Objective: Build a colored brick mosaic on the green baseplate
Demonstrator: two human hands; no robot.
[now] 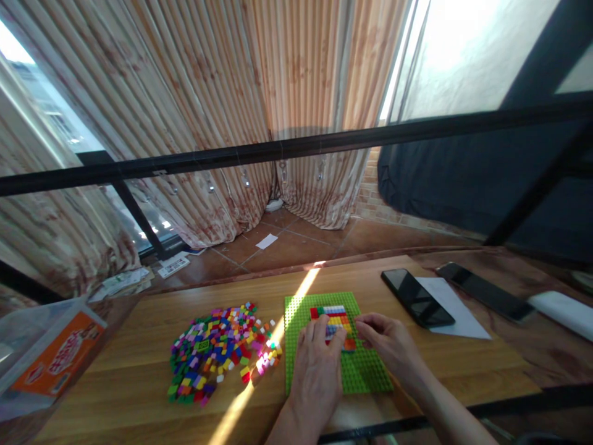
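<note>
A green studded baseplate (370,377) lies on the wooden table with a patch of small coloured bricks (337,314) pressed onto its middle, in white, red, orange, yellow and blue. My left hand (317,364) rests over the near left side of that patch, fingers stretched forward and touching the bricks, hiding part of them. Just right of the patch, my right hand (389,340) hovers above the plate with thumb and fingertips pinched together. Whatever is between those fingertips is too small to make out.
Left of the plate spreads a heap of loose coloured bricks (217,346). A clear plastic box with an orange label (60,358) stands at the far left. On the right lie a black phone (417,298), white paper (463,321) and another dark phone (484,290). A dark rail (287,148) crosses beyond.
</note>
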